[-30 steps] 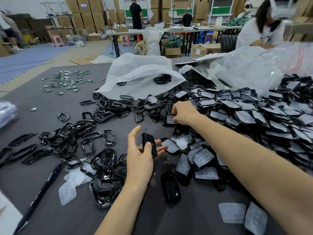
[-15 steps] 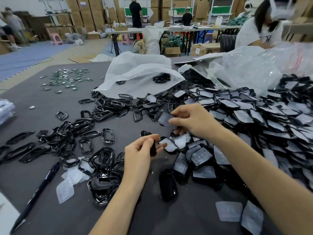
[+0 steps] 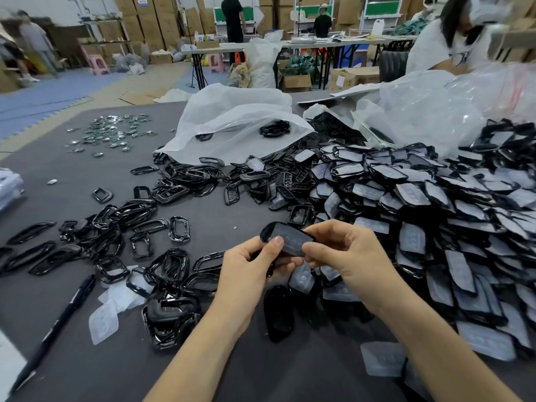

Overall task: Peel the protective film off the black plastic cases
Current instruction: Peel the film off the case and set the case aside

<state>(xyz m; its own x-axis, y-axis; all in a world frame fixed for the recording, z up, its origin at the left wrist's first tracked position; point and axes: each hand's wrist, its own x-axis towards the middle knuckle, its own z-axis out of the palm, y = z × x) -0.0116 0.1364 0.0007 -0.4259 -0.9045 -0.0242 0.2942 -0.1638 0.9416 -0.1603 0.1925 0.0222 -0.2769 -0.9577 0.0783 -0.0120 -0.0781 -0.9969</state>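
Counted: two hands, one case point(image 3: 286, 235) between them, one pen point(image 3: 58, 323) at near left, one bare glossy shell point(image 3: 278, 313) lying on the bench point(image 3: 255, 372) just below the hands. Past counting: the pile point(image 3: 420, 198) of filmed cases filling the right, the black frames point(image 3: 116, 227) strewn over the left, the small silvery parts point(image 3: 113, 134) at far left. One white bag point(image 3: 232, 123) at far middle, one clear bag point(image 3: 429, 111) at far right. Two loose peeled sheets plainly seen, one point(image 3: 103, 322) at near left by the frames and one point(image 3: 383, 358) at near right.

Held up over the bench at near middle, tilted, broad face toward the camera. Black, oblong, round-cornered, covered by a dull grey film point(image 3: 294, 245) with faint button outlines showing through. Pinched at its left end by the left hand point(image 3: 246, 274), thumb on top, fingers curled beneath. Pinched at its right end by the right hand point(image 3: 348, 256), thumb and forefinger closed on the edge. No lifted corner of film to be seen.

Against a second ago — right hand then stretched far into the pile, now drawn back near with the case. Left hand then half open with a small black piece upright in its fingers, now closed on the case. Whether that piece remains in the palm: cannot tell.
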